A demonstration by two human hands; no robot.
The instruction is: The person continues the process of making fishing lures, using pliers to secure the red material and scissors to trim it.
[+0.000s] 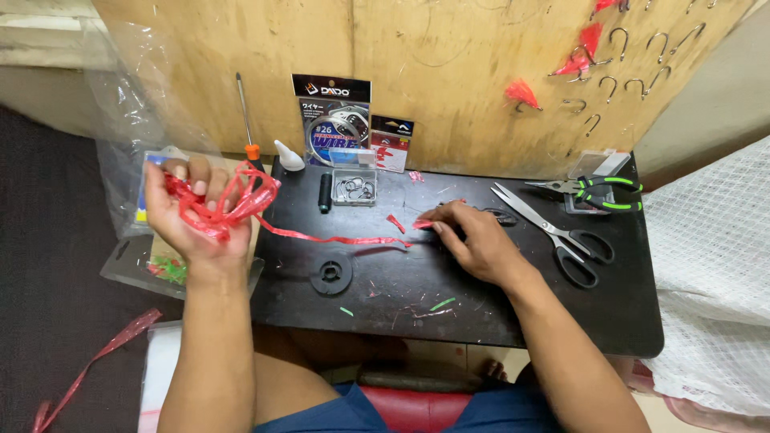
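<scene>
Head view, looking down on a small black table [513, 305]. We see a red plastic ribbon [220, 204], thin, glossy and crinkled, gathered into a loose tangle of loops at one end and running out as a single flat strand [329, 238] at the other. The tangle lies in the left hand [192, 216], raised palm-up beyond the table's left edge, its fingers curled partly closed about the loops. From there the strand slopes down to the tabletop and crosses it rightward to the right hand [473, 236]. That hand rests palm-down on the table, fingers bent, its fingertips [435, 226] pressing a short red piece [423, 224]; whether this piece is the end of the same ribbon we cannot tell. Just right of this hand lie scissors [553, 232], and beyond them green-handled pliers [597, 192]. Between the hands, toward the back edge, stand a dark thread spool [325, 192] and a small clear box of hooks [354, 187]. A black reel [331, 273] lies nearer us.
</scene>
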